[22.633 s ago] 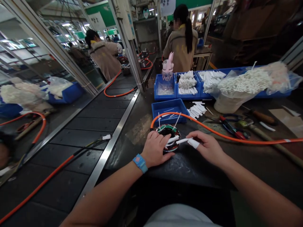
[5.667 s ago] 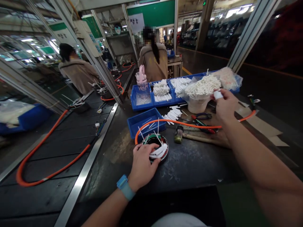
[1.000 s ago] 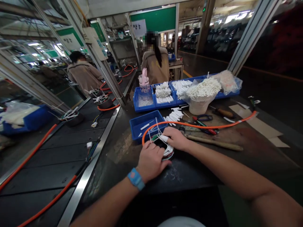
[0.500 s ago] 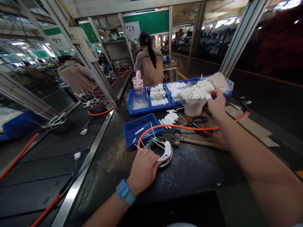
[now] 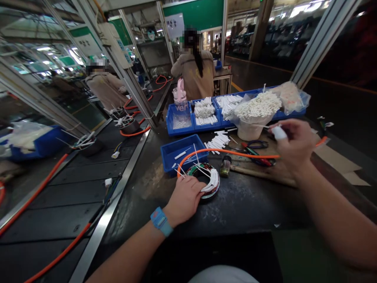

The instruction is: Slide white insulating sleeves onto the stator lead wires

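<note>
My left hand [image 5: 187, 196], with a blue watch on its wrist, is closed on the near left rim of a motor stator [image 5: 216, 184]. The stator is a ring with white sleeves on its windings and thin white strips sticking up. An orange cable [image 5: 232, 152] arches over it from the left side. My right hand [image 5: 296, 143] is raised right of a tub [image 5: 250, 129] packed with upright white cable ties [image 5: 257, 105]. Its fingers are pinched, a white wrap covers one finger, and a thin white cable tie [image 5: 266, 126] pokes out leftward.
Blue bins [image 5: 179, 127] with white tubes line the back. Loose white tubes [image 5: 218, 141], a blue tray [image 5: 167, 157], pliers [image 5: 259, 157] and a hammer [image 5: 226, 166] lie around the stator. A conveyor [image 5: 59, 220] carries more stators at left. Two people sit beyond.
My right hand has drawn back from the tub toward me, with a thin white cable tie now showing at its fingers. My left hand stays on the stator. The view has shifted slightly left.
</note>
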The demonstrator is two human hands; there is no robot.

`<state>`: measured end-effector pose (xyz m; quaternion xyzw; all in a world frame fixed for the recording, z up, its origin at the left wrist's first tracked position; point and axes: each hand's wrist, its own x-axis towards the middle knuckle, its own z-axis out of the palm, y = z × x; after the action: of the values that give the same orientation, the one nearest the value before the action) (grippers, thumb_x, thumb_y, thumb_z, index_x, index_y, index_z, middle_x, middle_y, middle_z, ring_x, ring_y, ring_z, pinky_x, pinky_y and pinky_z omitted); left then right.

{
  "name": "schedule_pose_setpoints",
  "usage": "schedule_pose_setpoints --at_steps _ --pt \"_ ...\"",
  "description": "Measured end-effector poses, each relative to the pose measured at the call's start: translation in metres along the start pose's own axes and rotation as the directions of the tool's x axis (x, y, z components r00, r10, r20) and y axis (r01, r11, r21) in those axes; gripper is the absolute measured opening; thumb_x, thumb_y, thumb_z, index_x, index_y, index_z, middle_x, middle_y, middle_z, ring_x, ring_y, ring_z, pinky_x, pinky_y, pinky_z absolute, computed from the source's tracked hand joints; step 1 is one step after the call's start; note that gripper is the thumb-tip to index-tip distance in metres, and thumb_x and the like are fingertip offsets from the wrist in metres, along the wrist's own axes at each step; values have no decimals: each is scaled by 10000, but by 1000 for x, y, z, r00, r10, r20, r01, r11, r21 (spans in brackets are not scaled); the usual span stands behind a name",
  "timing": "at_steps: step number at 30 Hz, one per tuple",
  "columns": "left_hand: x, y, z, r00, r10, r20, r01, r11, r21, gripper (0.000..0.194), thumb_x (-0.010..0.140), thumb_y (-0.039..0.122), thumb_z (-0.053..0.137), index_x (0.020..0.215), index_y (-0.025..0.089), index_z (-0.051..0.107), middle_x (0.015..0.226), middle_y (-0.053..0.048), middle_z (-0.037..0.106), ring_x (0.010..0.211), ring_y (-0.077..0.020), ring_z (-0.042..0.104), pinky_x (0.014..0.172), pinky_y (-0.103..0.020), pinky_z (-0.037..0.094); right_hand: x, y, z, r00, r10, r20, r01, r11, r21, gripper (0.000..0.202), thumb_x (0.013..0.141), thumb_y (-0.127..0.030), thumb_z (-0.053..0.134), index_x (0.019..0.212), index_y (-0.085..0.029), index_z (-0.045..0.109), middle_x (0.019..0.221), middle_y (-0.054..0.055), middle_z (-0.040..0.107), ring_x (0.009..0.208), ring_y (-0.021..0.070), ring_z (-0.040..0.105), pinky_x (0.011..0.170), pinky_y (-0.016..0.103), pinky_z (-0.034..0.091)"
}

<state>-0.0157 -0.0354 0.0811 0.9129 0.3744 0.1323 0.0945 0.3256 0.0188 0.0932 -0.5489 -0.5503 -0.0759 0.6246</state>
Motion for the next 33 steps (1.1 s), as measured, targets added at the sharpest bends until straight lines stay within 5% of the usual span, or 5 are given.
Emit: schedule_pose_setpoints --at_steps 3,6,11,20,33 --pt "-1 1 -1 1000 -5 3 5 1000 -12 219 891 210 442 1054 191 588 925 -68 604 925 -216 506 872 -410 344 -56 -48 -18 940 -223 259 208 975 82 152 822 -175 583 960 -218 630 887 38 691 830 191 662 754 318 539" --pt "-2 1 -4 1000 -1 5 1 999 -52 272 873 162 441 1110 196 570 955 -67 603 945 -210 503 901 -411 336 -107 -87 -39 697 -554 456 415 830 374 258 871 -92 453 1059 -195 597 977 65 703 937 174 656 793 282 547" --pt "-2 2 -11 998 27 50 -22 995 -98 364 828 197 515 1191 195 535 1028 -77 598 1007 -225 500 931 -421 336 -156 -108 -64 593 -598 539 360 796 487 333 888 -68 449 1210 -114 516 1032 112 693 1081 191 601 901 310 531" --pt "-1 2 -9 999 -16 50 20 995 -95 340 846 209 521 1184 197 544 985 -70 604 976 -218 502 943 -432 328 -198 -94 -80 574 -561 596 366 828 425 294 868 -21 468 1143 -98 538 1114 155 654 1147 236 554 910 387 533" --pt "-2 1 -8 998 -25 52 30 996 -81 429 819 198 581 1239 201 491 1012 -69 614 958 -220 488 937 -422 336 -195 -111 -71 592 -637 494 431 768 473 254 844 -12 463 1070 -52 575 1116 196 642 1151 294 542 875 439 554"
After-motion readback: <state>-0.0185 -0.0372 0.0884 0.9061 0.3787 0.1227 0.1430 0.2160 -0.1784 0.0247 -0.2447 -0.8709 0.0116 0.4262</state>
